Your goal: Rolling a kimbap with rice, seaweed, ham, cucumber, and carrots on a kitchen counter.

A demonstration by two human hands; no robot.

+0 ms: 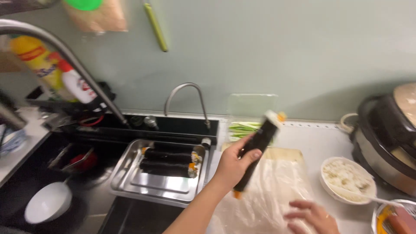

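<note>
At frame centre, the left hand [232, 167] wraps its fingers around a seaweed rice roll [256, 149]; the right hand [313, 216] lies flat, fingers spread, on the plastic-wrapped mat [271, 186] at lower right.

Dim, soft indoor light; whole frame motion-blurred, edges darkest.

Left hand [234, 162]: raised above the counter, forearm running in from the lower middle of the view, bare. Fingers curled in a closed grip, thumb wrapped across the front, wrist straight.

Right hand [312, 216]: low at the bottom right, palm down, fingers spread and pressed flat, slightly blurred. Hands well apart.
</note>
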